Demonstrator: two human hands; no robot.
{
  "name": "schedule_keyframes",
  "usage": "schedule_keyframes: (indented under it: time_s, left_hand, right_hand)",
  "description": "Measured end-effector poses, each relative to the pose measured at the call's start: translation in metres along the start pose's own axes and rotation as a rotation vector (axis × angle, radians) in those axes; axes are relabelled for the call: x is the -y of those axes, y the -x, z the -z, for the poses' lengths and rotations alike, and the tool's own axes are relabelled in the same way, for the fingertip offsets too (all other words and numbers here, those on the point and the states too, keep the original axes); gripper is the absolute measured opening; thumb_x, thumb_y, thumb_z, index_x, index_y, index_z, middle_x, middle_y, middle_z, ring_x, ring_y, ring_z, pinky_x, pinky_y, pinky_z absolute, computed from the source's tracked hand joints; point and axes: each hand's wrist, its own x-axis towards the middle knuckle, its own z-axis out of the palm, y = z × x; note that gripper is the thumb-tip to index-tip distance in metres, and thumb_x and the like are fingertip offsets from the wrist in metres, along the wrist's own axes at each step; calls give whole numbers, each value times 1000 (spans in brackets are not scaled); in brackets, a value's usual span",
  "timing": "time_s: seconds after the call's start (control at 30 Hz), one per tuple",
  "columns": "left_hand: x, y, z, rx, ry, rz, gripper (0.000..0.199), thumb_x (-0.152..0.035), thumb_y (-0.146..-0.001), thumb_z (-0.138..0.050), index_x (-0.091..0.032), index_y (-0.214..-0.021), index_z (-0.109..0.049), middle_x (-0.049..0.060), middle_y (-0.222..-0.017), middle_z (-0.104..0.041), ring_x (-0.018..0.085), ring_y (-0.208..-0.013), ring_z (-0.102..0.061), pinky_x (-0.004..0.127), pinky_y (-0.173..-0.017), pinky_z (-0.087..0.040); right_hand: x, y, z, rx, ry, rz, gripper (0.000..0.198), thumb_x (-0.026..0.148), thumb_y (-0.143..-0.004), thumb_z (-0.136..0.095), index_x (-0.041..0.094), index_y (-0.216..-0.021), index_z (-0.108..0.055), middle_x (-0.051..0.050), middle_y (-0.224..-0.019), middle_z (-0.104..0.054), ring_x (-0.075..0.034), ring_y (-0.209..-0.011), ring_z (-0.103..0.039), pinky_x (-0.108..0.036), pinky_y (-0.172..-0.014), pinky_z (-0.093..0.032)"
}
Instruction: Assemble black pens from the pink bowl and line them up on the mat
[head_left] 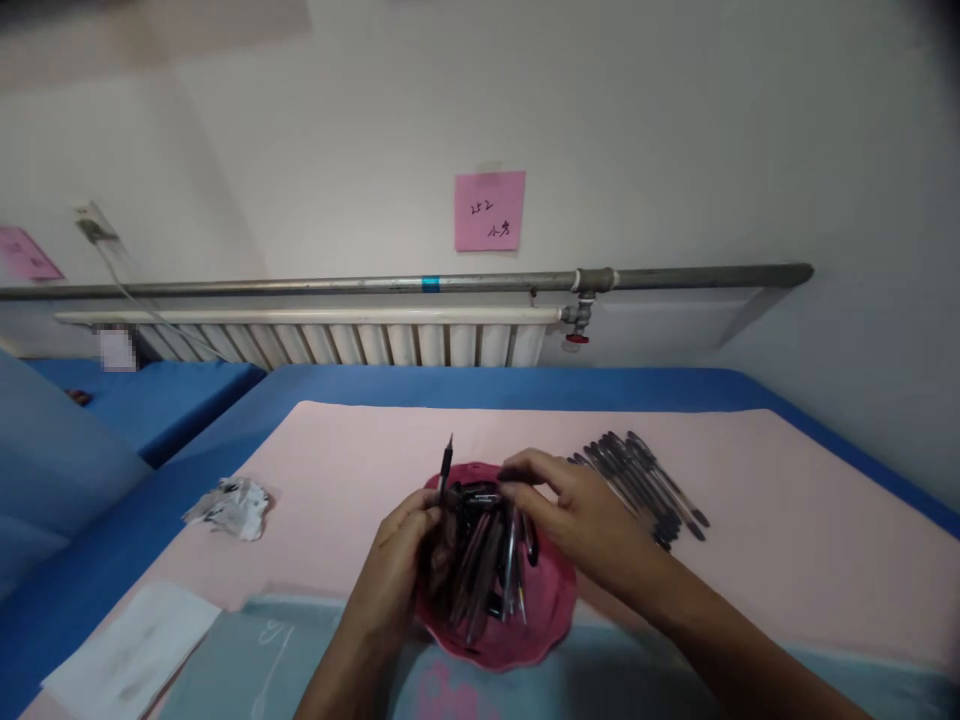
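Observation:
A pink basket (551, 620) with a wavy rim stands in front of me, filled with pen parts: clear barrels and black caps (478, 494). At its left side my left hand (409, 540) is closed round a pen (445, 468) with a dark grip, its tip pointing up. My right hand (559, 500) reaches over the basket's back right rim, fingers bent down at the black caps. Whether its fingertips grip one of them is hidden. To the right of that hand lies a row of several dark capped pens (637, 485), side by side on the pink sheet.
A pink sheet (787, 560) covers the blue table (510, 385). On the left lie a crumpled, stained tissue (232, 508) and a white paper (131, 650) with dark smudges. A grey-blue cloth or bag (255, 660) runs along the near edge. Behind are a radiator (405, 345) and pipe (322, 287).

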Motion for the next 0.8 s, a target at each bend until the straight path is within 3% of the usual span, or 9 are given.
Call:
schedule_keyframes:
  time_s: [0.13, 0.23, 0.43, 0.8]
  left_hand:
    - [13, 4, -8, 36, -35, 92, 22, -38, -77, -60, -16, -82, -61, -5, -53, -46, 5, -42, -35, 17, -40, -25]
    - [17, 6, -11, 22, -86, 118, 24, -38, -75, -63, -17, -86, -63, -3, -60, -52, 6, -48, -41, 17, -44, -29]
    - [19, 6, -9, 88, -155, 102, 22, -37, -79, -59, -16, -86, -63, -1, -66, -53, 9, -58, -45, 19, -52, -35]
    - [14, 7, -15, 98, -188, 126, 27, -44, -78, -58, -16, -76, -56, -6, -53, -38, 5, -43, -28, 18, -40, -21]
  right_hand:
    - [-10, -6, -3, -252, -549, -127, 13, 30, -75, -61, 20, -82, -63, 0, -82, -66, -15, -79, -60, -28, -76, -43]
    - [-14, -8, -6, -308, -756, -190, 13, 29, -71, -66, 20, -80, -64, 1, -79, -66, -14, -77, -59, -28, -76, -44]
    - [-12, -7, -9, -283, -775, -228, 12, 27, -68, -67, 19, -77, -65, 1, -76, -66, -13, -76, -58, -27, -75, -43]
    - [-20, -6, -17, -183, -770, -248, 13, 27, -68, -68, 20, -78, -65, 2, -75, -64, -13, -74, -57, -28, -74, -43]
